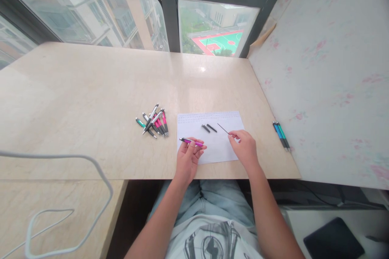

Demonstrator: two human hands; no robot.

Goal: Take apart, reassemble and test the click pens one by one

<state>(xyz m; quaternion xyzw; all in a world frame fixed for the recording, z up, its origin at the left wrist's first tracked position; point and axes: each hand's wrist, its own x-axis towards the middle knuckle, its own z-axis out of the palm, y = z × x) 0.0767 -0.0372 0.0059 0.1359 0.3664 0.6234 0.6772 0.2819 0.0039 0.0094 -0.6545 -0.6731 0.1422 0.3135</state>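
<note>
And here we are at the pale table [91, 89], both hands busy over a sheet of paper [219, 149]: the left hand [187, 158] has a purple pen barrel [197, 143], caught between the thumb and fingers, lying nearly level above the paper's left side. Across on the right, the right hand [245, 146] pinches a thin dark rod [223, 129] by its near end, thumb against fingers, the far tip slanting up and left over the sheet! Between the two hands, a little farther off, lie two short black pieces, one [206, 128] just beside the other [212, 128], both on the paper, below the rows of handwriting at its top. Look left of the sheet and there's a jumbled heap of pens [159, 124], pink, silver and green, crossing over each other; away on the right, a blue pen [278, 132] and a green pen [282, 133] lie side by side near the flowered wall [334, 68]
</note>
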